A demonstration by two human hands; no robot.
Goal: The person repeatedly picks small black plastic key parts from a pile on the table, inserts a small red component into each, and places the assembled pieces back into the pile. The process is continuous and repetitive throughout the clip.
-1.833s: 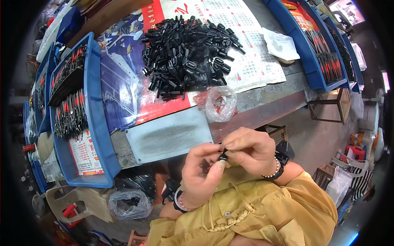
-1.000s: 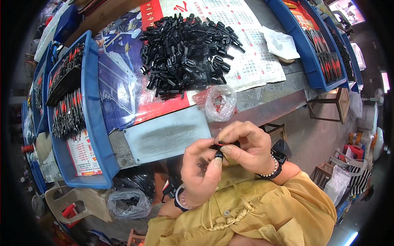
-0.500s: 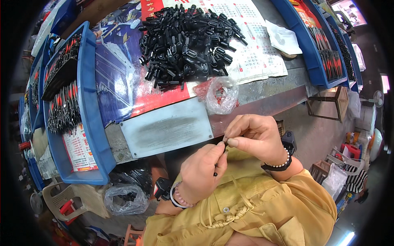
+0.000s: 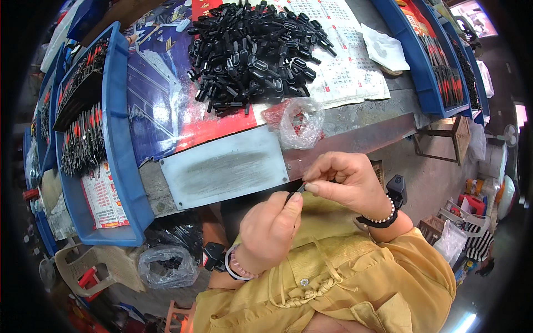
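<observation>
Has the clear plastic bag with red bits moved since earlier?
No; the clear plastic bag still sits by the pale plate at its upper right corner.

The middle is bright, but the round edges go black and bend straight lines. A bright opening (image 4: 476, 18) and a light strip (image 4: 465, 323) glow white. The blue sheet (image 4: 151, 114) shines with glare.

Just beyond the pale plate's (image 4: 225, 166) near right corner, the left hand (image 4: 271, 223), earlier loosely spread, has curled inward, thumb on top. The right hand's (image 4: 304, 187) fingertips, which overlapped the left's, have moved to just past its thumb tip; the dark piece (image 4: 300, 190) now shows less.
</observation>
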